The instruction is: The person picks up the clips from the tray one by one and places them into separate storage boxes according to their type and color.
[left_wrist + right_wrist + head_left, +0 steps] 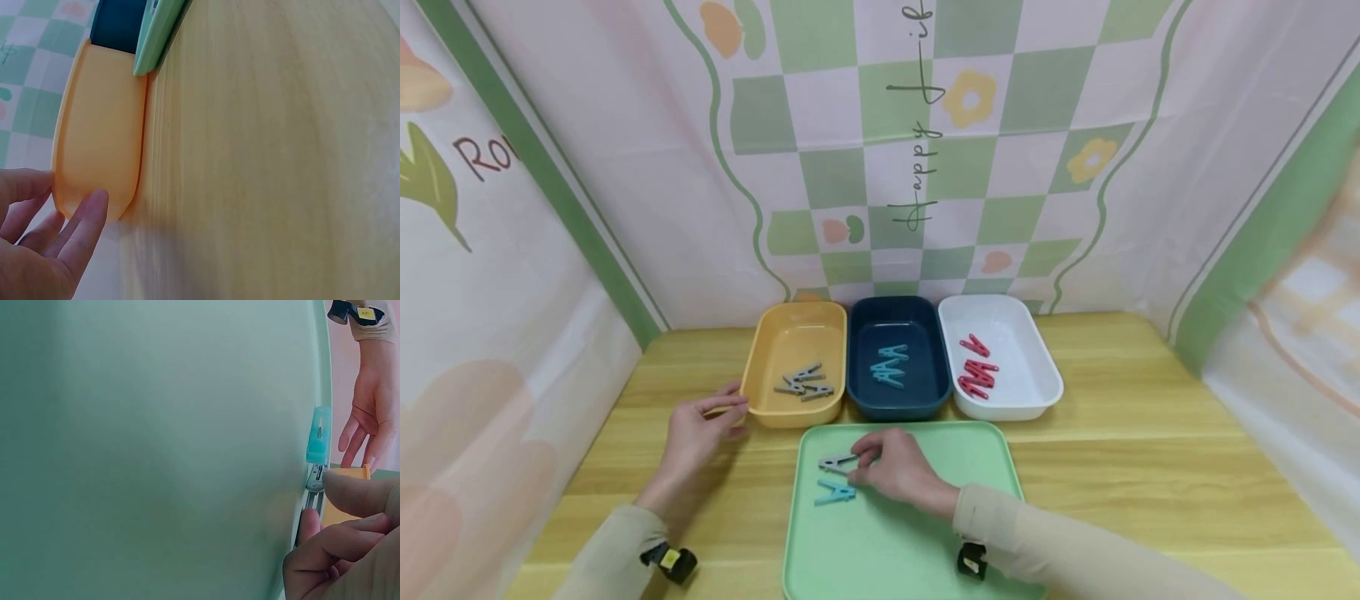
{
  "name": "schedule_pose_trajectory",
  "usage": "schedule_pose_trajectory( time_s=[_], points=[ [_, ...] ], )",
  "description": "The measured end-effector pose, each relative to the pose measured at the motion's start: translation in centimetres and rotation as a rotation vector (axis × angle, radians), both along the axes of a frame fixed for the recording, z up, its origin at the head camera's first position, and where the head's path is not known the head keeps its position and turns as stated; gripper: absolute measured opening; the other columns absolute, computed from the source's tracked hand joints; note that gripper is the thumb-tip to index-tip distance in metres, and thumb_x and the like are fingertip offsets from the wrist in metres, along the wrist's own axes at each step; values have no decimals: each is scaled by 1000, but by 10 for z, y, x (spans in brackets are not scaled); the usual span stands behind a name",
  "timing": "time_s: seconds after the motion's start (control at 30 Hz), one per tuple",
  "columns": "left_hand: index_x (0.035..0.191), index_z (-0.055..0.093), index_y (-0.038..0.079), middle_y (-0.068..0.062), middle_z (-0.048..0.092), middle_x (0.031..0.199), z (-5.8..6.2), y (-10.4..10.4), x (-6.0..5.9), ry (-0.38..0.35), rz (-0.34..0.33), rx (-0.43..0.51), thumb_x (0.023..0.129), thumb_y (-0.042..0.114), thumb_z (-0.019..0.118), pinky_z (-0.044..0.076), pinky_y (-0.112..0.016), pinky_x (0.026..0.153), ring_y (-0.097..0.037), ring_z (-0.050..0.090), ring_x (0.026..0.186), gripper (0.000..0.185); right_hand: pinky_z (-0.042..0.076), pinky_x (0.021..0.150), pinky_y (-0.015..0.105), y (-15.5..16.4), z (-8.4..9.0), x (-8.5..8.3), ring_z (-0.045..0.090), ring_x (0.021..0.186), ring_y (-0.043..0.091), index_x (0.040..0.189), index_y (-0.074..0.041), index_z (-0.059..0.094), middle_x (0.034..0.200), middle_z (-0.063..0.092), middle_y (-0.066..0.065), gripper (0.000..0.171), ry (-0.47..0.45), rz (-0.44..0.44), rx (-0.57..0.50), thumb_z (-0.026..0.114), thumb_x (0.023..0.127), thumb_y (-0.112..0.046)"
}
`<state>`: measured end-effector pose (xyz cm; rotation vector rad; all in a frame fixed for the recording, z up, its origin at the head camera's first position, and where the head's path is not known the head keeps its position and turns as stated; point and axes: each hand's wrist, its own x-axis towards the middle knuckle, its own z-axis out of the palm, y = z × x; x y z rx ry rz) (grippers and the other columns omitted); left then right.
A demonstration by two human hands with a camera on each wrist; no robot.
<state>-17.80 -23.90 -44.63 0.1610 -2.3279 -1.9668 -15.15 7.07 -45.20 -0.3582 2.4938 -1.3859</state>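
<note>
On the green tray (pixel 917 533) lie a grey clothes peg (pixel 837 462) and a light blue peg (pixel 835 494). My right hand (pixel 859 467) pinches the grey peg's near end between thumb and fingers. The right wrist view shows the thumb (pixel 353 492) on the grey peg (pixel 314 487), with the blue peg (pixel 319 434) just beyond it. My left hand (pixel 733 410) lies on the table, its straight fingers (pixel 84 222) touching the near left corner of the yellow bin (pixel 790 333). Several grey pegs (pixel 805 382) are in that bin.
Beyond the tray stand three bins in a row: yellow, navy (pixel 898 321) with blue pegs, and white (pixel 1022 350) with red pegs. The wooden table (pixel 1150 450) is enclosed by patterned cloth walls on three sides.
</note>
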Motion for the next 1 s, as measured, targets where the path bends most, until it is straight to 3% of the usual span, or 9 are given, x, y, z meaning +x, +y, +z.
schedule_pose_trajectory(
  time_s=[1.0],
  points=[
    [119, 68, -18, -22, 56, 150, -2, -1, -1, 4, 2, 8, 97, -10, 69, 67, -42, 85, -21, 75, 103, 23, 59, 79, 34, 1, 0, 0, 61, 80, 11, 105, -3, 80, 80, 71, -1, 30, 25, 1, 5, 91, 77, -3]
  ],
)
